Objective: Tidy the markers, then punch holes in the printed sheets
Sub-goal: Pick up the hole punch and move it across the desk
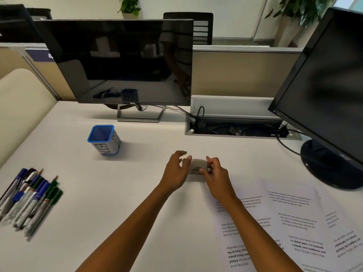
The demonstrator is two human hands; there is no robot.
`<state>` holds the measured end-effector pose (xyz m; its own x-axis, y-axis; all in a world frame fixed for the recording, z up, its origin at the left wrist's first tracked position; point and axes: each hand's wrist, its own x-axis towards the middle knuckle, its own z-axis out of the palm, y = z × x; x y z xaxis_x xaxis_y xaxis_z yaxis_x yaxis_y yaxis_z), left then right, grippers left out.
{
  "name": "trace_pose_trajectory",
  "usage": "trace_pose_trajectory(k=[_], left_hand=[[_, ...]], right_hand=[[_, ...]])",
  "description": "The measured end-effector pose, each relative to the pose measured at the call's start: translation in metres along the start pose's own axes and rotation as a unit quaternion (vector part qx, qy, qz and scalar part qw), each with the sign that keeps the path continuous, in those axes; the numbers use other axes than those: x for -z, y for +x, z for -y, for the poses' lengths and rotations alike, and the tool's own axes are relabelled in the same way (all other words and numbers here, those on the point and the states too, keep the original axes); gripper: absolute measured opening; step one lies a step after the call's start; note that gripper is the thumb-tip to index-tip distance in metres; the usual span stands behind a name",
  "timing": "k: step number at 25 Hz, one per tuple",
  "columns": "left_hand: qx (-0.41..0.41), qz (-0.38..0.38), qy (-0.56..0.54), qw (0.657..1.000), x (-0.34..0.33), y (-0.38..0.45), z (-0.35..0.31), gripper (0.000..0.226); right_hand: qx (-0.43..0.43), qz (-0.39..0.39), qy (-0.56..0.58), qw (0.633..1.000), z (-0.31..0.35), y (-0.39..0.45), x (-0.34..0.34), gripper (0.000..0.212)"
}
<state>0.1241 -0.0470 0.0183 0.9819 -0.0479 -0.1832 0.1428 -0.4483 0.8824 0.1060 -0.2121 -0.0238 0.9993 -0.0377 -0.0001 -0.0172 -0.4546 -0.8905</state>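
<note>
Head: rounded grey punch [197, 166] between hands.

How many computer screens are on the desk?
2. One monitor stands at the back, left of the middle. The other monitor stands at the right edge, partly cut off.

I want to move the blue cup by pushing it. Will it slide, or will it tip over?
The blue cup looks empty, so it is probably light and should slide easily on the smooth desk. It is taller than its base and narrows downward, so a push near the rim may tip it; pushing low seems safer. It is square, so it is unlikely to roll.
</note>
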Motion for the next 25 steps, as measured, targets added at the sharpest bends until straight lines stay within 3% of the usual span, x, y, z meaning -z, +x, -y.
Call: trace_pose_trajectory(k=[4, 7, 12, 25], left_hand=[[0.02, 0.005, 0.036, 0.999, -0.017, 0.029, 0.02, 0.059], [0.034, 0.02, 0.143, 0.989, -0.021, 0.042, 0.044, 0.075], [-0.014, 0.052, 0.313, 0.948, -0.028, 0.046, 0.075, 0.112], [0.002, 0.061, 0.356, 0.933, -0.033, 0.05, 0.078, 0.119]], right_hand=[[-0.024, -0.056, -0.023, 0.998, -0.018, 0.033, 0.027, 0.026], [-0.032, -0.069, -0.054, 0.996, -0.031, 0.059, 0.048, 0.027], [-0.052, -0.07, -0.113, 0.99, -0.042, 0.088, 0.065, 0.03], [-0.068, -0.037, -0.139, 0.987, -0.042, 0.118, 0.064, 0.031]])
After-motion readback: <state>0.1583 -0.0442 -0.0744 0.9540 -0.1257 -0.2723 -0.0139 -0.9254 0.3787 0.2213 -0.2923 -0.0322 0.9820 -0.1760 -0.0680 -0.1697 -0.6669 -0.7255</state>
